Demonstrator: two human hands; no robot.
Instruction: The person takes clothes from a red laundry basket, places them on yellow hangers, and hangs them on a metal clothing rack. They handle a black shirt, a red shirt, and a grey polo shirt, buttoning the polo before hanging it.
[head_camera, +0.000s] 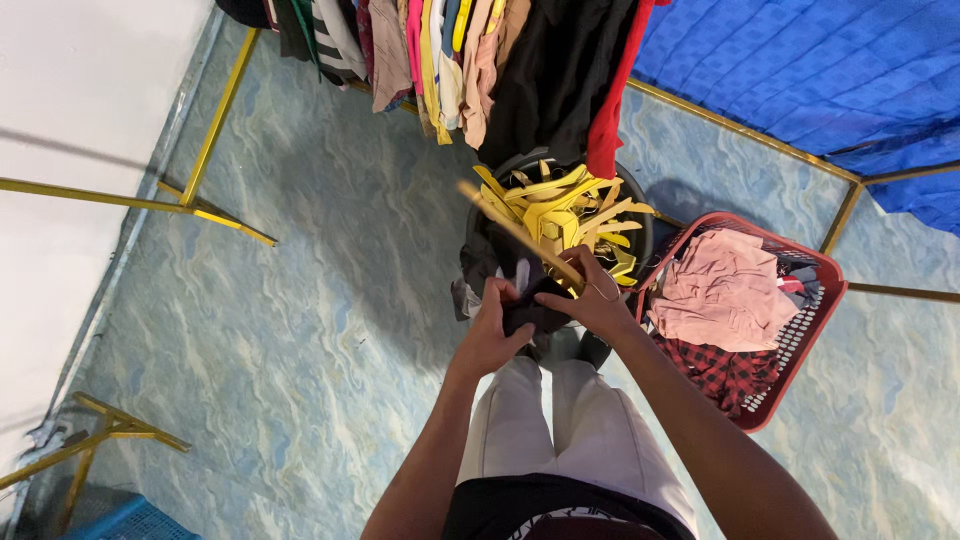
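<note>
Two hands, one hanger, one dark garment. Right hand (592, 298) closed on a yellow hanger (515, 232), thin, straight-armed, slanting up and away to the left of the grip. Left hand (492, 328) pinches the dark garment (528, 312), soft, bunched between both hands. Just beyond the grip: one round black bin (640, 215), heaped with yellow hangers, too tangled to count. To the right: one red mesh basket (808, 322) of crumpled pink and checked cloth. Farther off: hung clothes (450, 50) in a row.
</note>
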